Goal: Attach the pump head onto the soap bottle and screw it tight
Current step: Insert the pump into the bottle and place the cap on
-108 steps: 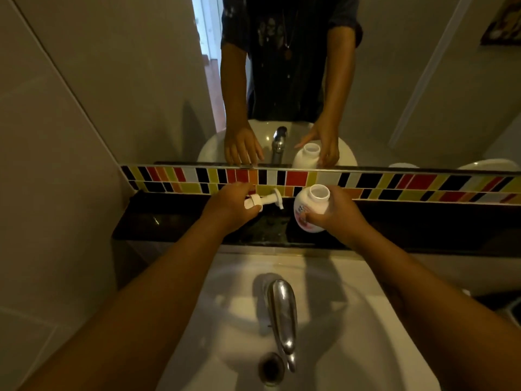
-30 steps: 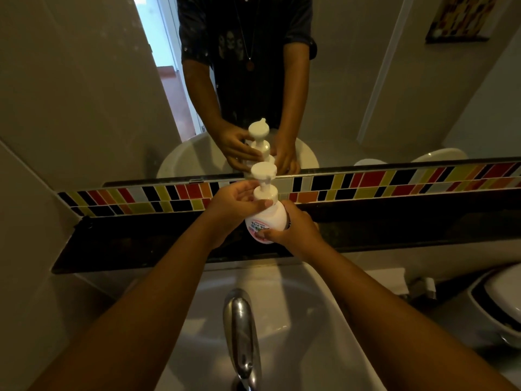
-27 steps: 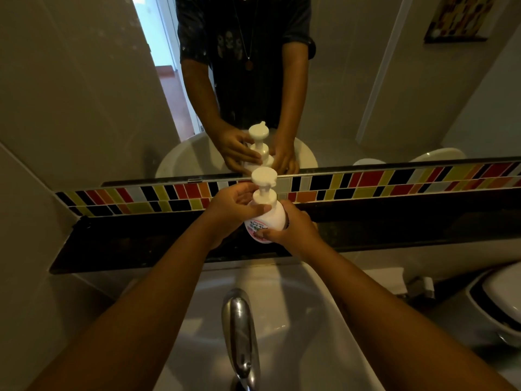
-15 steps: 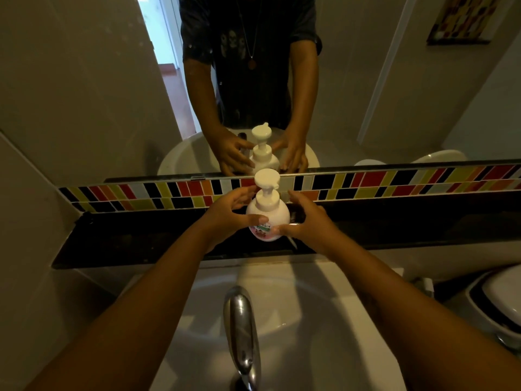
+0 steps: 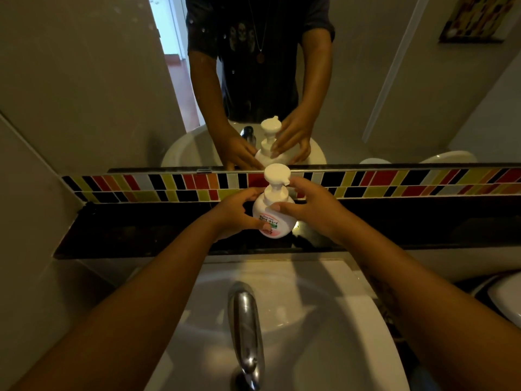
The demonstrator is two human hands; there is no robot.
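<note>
The white soap bottle (image 5: 271, 218) with a pink label stands upright on the black ledge (image 5: 135, 235). The white pump head (image 5: 276, 176) sits on its neck, nozzle pointing right. My left hand (image 5: 235, 214) cups the bottle's left side, thumb on the label and fingers behind. My right hand (image 5: 313, 208) hovers at the right side with fingers spread; its thumb tip touches the bottle's shoulder and its fingers curve near the pump neck. The mirror above repeats both hands and the bottle.
A white basin (image 5: 352, 320) with a chrome tap (image 5: 245, 328) lies directly below the ledge. A strip of coloured tiles (image 5: 394, 184) runs behind the bottle, under the mirror (image 5: 394, 94). Grey walls close in on the left. Part of a white fixture (image 5: 507, 297) shows at the right.
Earlier the pump head and bottle were apart, one in each hand. A second ago my left hand gripped the pump collar on the bottle; since then both hands have loosened and the bottle rests on the ledge.
</note>
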